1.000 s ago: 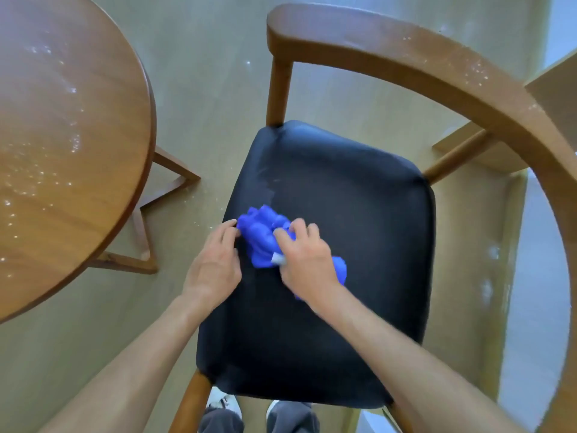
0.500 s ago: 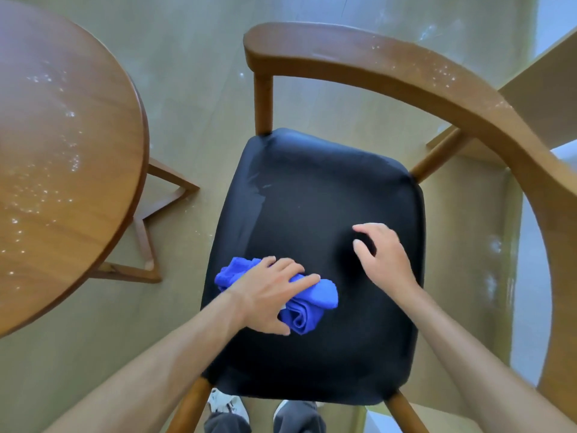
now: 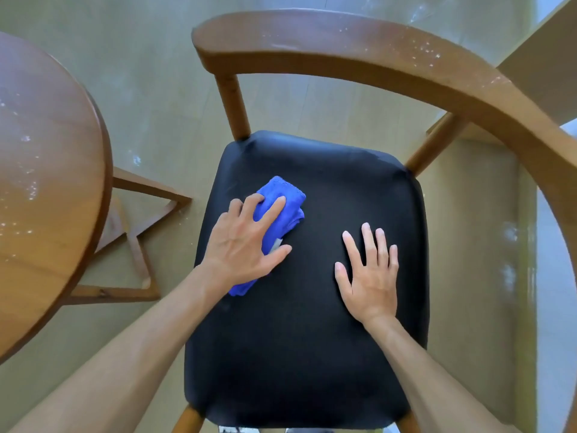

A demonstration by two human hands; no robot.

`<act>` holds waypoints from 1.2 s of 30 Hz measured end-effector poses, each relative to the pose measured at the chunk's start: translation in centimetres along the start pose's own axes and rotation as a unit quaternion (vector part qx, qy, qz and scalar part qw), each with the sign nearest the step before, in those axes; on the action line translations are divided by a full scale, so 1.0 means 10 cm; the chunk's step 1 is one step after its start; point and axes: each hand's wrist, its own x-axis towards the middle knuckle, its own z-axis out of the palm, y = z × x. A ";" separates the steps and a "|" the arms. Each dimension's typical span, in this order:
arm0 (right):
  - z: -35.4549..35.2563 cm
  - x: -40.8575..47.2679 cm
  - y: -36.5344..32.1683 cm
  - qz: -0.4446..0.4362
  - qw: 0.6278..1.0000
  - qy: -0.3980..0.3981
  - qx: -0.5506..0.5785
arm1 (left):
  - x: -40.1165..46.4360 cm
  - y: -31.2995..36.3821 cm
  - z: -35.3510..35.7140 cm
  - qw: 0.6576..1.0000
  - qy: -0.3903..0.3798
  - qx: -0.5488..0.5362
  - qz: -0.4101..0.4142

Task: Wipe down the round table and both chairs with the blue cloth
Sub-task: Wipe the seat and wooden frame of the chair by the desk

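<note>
At the left edge of the view, part of the round wooden table (image 3: 46,189) is seen, its top flecked with pale specks, and its wooden base (image 3: 137,245) is shown on the floor beneath its rim. Just beside it stands a wooden armchair (image 3: 359,48) with a black padded seat (image 3: 312,354); white specks are scattered along its curved backrest rail. The blue cloth (image 3: 281,207), bunched into a thick wad, is laid near the left edge of the seat, towards the back. It is pressed down by the left hand (image 3: 243,245), whose fingers are spread wide and straight across the fabric, with the thumb stretched out beside it. Towards the right edge of the seat, well apart from the cloth, the right hand (image 3: 371,276) is laid flat, palm down, fingers extended and slightly parted, nothing being held.
</note>
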 end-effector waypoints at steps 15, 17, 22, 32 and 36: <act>0.11 0.02 0.03 0.000 0.999 0.050 0.008 | 0.11 0.19 0.20 0.989 -0.039 -0.042 -0.137; 0.11 0.02 0.03 0.002 0.999 0.052 0.010 | 0.04 0.18 0.21 0.997 -0.028 -0.025 -0.074; 0.10 0.03 0.02 0.005 0.999 0.050 0.009 | -0.11 0.08 0.34 1.000 0.010 -0.001 0.007; 0.16 0.04 0.03 0.001 0.998 0.068 0.007 | 1.03 0.84 0.50 0.993 0.082 -0.074 -0.044; 0.18 0.03 0.04 -0.003 0.998 0.069 0.010 | 1.36 1.11 0.51 0.999 0.037 -0.017 -0.006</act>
